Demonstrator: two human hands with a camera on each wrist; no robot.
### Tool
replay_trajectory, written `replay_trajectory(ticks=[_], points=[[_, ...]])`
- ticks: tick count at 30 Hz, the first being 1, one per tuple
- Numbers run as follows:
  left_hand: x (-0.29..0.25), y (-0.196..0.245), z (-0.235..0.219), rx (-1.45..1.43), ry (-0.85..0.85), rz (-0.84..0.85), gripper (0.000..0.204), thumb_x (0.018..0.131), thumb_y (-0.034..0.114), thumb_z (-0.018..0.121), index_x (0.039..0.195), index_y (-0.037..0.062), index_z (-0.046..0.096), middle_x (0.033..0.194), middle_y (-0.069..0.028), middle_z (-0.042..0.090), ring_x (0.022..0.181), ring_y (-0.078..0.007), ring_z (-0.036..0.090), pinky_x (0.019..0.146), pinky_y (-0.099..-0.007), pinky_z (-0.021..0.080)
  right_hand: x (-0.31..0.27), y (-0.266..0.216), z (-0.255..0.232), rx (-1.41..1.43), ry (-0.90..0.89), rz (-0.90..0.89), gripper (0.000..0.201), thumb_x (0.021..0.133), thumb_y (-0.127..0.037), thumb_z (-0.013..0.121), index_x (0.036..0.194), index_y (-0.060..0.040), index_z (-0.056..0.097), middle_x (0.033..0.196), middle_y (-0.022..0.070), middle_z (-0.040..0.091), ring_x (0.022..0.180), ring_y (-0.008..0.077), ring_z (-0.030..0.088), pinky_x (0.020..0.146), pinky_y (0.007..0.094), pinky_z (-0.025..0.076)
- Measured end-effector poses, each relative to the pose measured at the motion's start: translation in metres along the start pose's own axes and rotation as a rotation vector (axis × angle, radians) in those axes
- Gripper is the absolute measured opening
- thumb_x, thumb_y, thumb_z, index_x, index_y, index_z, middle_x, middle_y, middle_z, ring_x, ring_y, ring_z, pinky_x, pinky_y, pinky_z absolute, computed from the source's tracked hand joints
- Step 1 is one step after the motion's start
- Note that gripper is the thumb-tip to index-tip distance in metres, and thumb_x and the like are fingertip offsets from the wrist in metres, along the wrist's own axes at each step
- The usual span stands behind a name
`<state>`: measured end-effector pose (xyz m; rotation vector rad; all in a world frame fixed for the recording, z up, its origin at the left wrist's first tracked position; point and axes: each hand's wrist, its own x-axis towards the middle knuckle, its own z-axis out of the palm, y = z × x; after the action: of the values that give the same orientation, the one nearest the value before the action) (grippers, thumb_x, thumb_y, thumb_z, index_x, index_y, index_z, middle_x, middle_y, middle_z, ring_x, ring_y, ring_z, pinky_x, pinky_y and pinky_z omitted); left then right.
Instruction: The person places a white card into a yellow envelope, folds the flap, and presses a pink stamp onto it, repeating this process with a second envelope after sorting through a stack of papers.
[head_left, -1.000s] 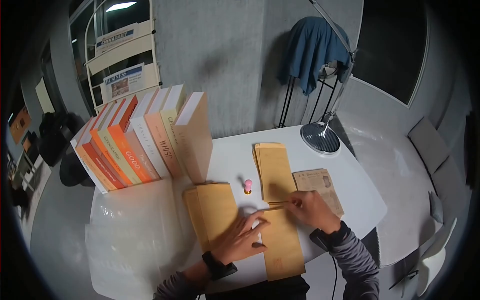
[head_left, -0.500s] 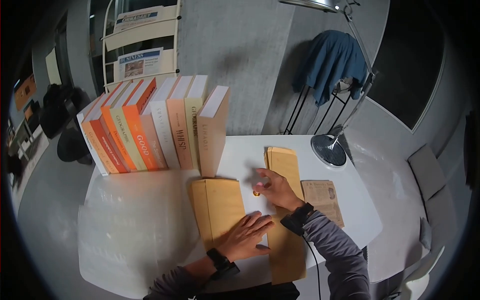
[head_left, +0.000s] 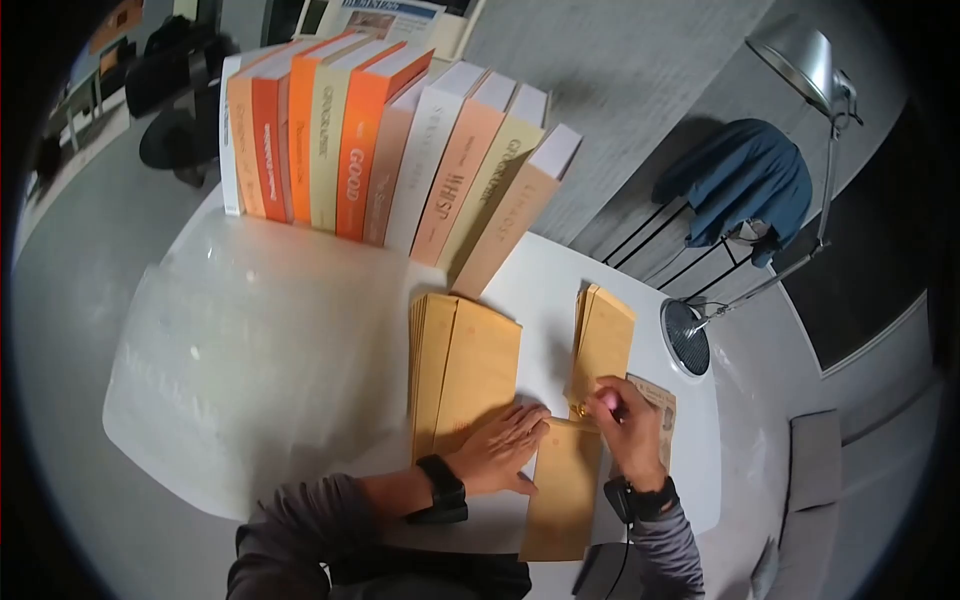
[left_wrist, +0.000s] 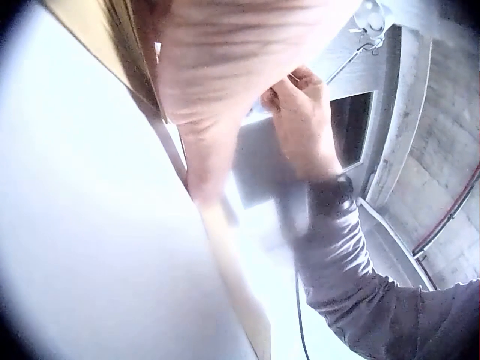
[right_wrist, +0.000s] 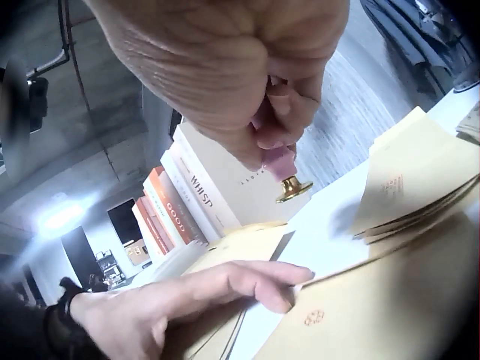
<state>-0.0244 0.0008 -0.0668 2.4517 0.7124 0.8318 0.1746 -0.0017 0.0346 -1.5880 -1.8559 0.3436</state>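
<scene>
My right hand (head_left: pixel 637 432) pinches the pink handle of a wax seal stamp (right_wrist: pixel 288 180). The stamp's brass head points down, above the envelopes in the right wrist view. A long kraft envelope (head_left: pixel 562 495) lies in front of me, with a small reddish print (right_wrist: pixel 314 318) on it. Fingers extended, my left hand (head_left: pixel 498 450) rests at this envelope's left edge. Beyond it lies a stack of kraft envelopes (head_left: pixel 606 330), partly hidden by the right hand. Another kraft stack (head_left: pixel 482 362) is left of them, beside the left hand.
A row of upright books (head_left: pixel 390 150) stands along the table's back left. The desk lamp's base (head_left: pixel 686 335) is at the back right. A printed brown sheet (head_left: pixel 660 397) lies behind the right hand. Clear plastic sheeting (head_left: pixel 260 350) covers the table's left part.
The right hand let go of the envelope edge, picked the stamp up off the table, and brought it back toward the near envelope. The left hand stays by that envelope. The head view has tilted.
</scene>
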Motion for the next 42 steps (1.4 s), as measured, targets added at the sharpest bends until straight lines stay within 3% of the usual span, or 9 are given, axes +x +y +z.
replay_trajectory(ticks=[7,11,15,20,23,27,32,40,42], points=[[0.001,0.001,-0.001,-0.004,-0.012,0.004,0.072,0.063,0.033,0.086,0.111,-0.0017,0.045,0.128,-0.0194,0.044,0.130,-0.0358,0.040,0.113,-0.0427,0.032,-0.035,-0.013,-0.003,-0.076,-0.037,-0.053,0.021,0.082,-0.003,0.076,0.101,0.0001,0.068,0.083,0.0092,0.072,0.073,0.0168,0.068,0.066,0.0270,0.055],[-0.001,0.002,-0.003,0.011,-0.049,-0.019,0.080,0.063,0.037,0.085,0.118,-0.0043,0.045,0.134,-0.0208,0.044,0.134,-0.0357,0.038,0.116,-0.0428,0.030,-0.047,-0.002,0.009,0.068,-0.014,0.057,0.015,0.083,-0.005,0.076,0.095,-0.0011,0.068,0.083,0.0098,0.072,0.073,0.0181,0.069,0.066,0.0291,0.055],[-0.002,0.001,0.002,0.042,-0.044,-0.013,0.089,0.063,0.042,0.085,0.125,-0.0065,0.043,0.137,-0.0215,0.043,0.136,-0.0355,0.037,0.118,-0.0432,0.028,-0.054,0.016,0.022,-0.115,-0.184,0.080,0.015,0.084,-0.008,0.076,0.095,-0.0022,0.067,0.081,0.0105,0.070,0.069,0.0155,0.067,0.061,0.0279,0.053],[0.000,0.002,-0.003,0.061,-0.091,-0.016,0.095,0.063,0.044,0.085,0.129,-0.0070,0.041,0.136,-0.0212,0.044,0.135,-0.0356,0.038,0.118,-0.0437,0.028,-0.039,0.004,0.008,-0.142,-0.170,0.137,0.013,0.087,-0.007,0.072,0.097,-0.0013,0.067,0.078,0.0081,0.068,0.069,0.0107,0.064,0.063,0.0251,0.052],[0.000,0.003,-0.003,0.068,-0.120,-0.045,0.096,0.063,0.044,0.086,0.130,-0.0070,0.040,0.136,-0.0207,0.043,0.136,-0.0356,0.037,0.118,-0.0435,0.028,-0.018,-0.002,0.002,0.063,0.042,0.143,0.010,0.089,-0.004,0.070,0.097,0.0006,0.067,0.076,0.0054,0.065,0.068,0.0088,0.061,0.064,0.0246,0.051],[0.000,0.000,0.001,0.032,-0.047,-0.014,0.097,0.063,0.041,0.086,0.134,-0.0063,0.039,0.135,-0.0188,0.043,0.133,-0.0343,0.038,0.116,-0.0429,0.030,0.012,0.001,0.000,-0.059,0.047,0.137,0.009,0.090,-0.002,0.069,0.097,0.0020,0.067,0.075,0.0037,0.064,0.069,0.0080,0.060,0.064,0.0235,0.050],[-0.002,0.002,-0.002,0.003,-0.033,-0.003,0.093,0.063,0.039,0.086,0.134,-0.0049,0.045,0.131,-0.0148,0.044,0.129,-0.0321,0.040,0.114,-0.0417,0.032,0.036,0.032,0.037,0.021,0.002,0.007,0.014,0.087,-0.006,0.072,0.097,0.0021,0.067,0.073,0.0077,0.066,0.063,0.0117,0.061,0.062,0.0261,0.051],[-0.002,-0.003,0.005,0.074,0.054,0.042,0.085,0.059,0.046,0.086,0.120,-0.0055,0.056,0.122,-0.0131,0.048,0.124,-0.0312,0.042,0.111,-0.0405,0.032,0.066,0.050,0.063,0.040,-0.108,0.065,0.020,0.086,-0.008,0.072,0.102,0.0024,0.067,0.077,0.0094,0.069,0.067,0.0150,0.065,0.064,0.0292,0.054],[-0.002,-0.003,0.006,0.079,0.064,0.049,0.086,0.060,0.047,0.086,0.120,-0.0055,0.056,0.122,-0.0132,0.048,0.124,-0.0314,0.042,0.111,-0.0404,0.033,0.064,0.046,0.061,0.055,-0.099,0.004,0.023,0.086,-0.008,0.072,0.105,0.0030,0.066,0.081,0.0097,0.069,0.071,0.0155,0.066,0.065,0.0292,0.054]])
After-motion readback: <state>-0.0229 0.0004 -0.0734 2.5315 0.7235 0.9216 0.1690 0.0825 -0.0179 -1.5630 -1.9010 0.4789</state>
